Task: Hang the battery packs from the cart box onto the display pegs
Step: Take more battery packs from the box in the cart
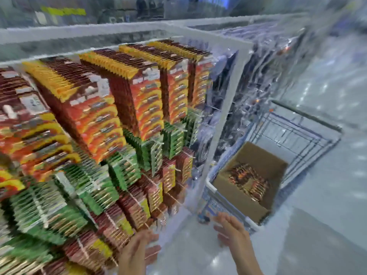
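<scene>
The view is blurred by motion. A brown cardboard box (256, 155) stands in the blue wire cart (301, 139) at the right, with red and orange battery packs (248, 181) stacked inside. The display pegs (103, 116) on the left carry dense rows of orange, green and dark red packs. My left hand (137, 253) is at the bottom centre, fingers straight, holding nothing, beside the lowest dark red packs. My right hand (232, 233) is also empty with straight fingers, just short of the cart's near end and below the box.
A white upright post (224, 108) divides the battery section from a section of clear-packaged goods (248, 86) behind the cart. Shiny pale floor (317, 225) stretches to the right and under my hands.
</scene>
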### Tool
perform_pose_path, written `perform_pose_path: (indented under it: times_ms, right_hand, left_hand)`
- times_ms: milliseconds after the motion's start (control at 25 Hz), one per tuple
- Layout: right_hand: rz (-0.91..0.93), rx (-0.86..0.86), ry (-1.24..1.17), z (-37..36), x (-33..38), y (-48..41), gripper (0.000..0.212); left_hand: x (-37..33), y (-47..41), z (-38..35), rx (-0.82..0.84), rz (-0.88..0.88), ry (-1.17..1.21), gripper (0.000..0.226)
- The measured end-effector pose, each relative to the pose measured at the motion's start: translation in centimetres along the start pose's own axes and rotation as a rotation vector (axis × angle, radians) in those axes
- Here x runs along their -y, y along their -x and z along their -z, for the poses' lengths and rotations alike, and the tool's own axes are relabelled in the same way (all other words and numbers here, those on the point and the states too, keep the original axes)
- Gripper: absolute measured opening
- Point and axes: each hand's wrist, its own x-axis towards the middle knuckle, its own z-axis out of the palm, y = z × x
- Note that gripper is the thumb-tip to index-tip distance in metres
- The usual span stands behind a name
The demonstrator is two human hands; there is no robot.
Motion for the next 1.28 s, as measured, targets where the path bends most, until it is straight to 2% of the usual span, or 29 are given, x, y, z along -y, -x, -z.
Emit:
perform_pose_path:
  times_ms: [200, 320, 600, 760, 880, 1160, 1280]
  right_hand:
    - [-0.058, -0.179, -0.107, 11.0, 0.2, -3.6, 0.010]
    - [-0.078, -0.254, -0.129, 16.8, 0.4, -6.2, 0.015]
    - [-0.172, -0.351, -0.218, 25.4, 0.6, -10.4, 0.006]
    - [-0.222, -0.389, -0.234, 27.2, 1.0, -14.0, 0.007]
    - [-0.267, -0.398, -0.220, 27.3, 1.9, -17.3, 0.010]
    - [-0.326, -0.443, -0.157, 26.5, 6.5, -26.0, 0.013]
    - [-0.363, -0.476, -0.168, 26.4, 7.8, -28.8, 0.010]
  left_hand:
    - [1.2, -1.6, -9.5, 0.215, 0.132, -0.137, 0.023]
    - [2.7, -1.8, -15.8, 0.229, 0.101, -0.206, 0.023]
    - [5.2, -3.0, -26.9, 0.243, 0.085, -0.316, 0.018]
    - [5.3, -4.7, -32.2, 0.279, 0.001, -0.422, 0.017]
    - [5.5, -7.8, -35.7, 0.327, 0.012, -0.466, 0.018]
    - [5.6, -17.8, -45.3, 0.451, 0.016, -0.620, 0.015]
    - [7.4, -23.0, -49.9, 0.489, -0.004, -0.780, 0.019]
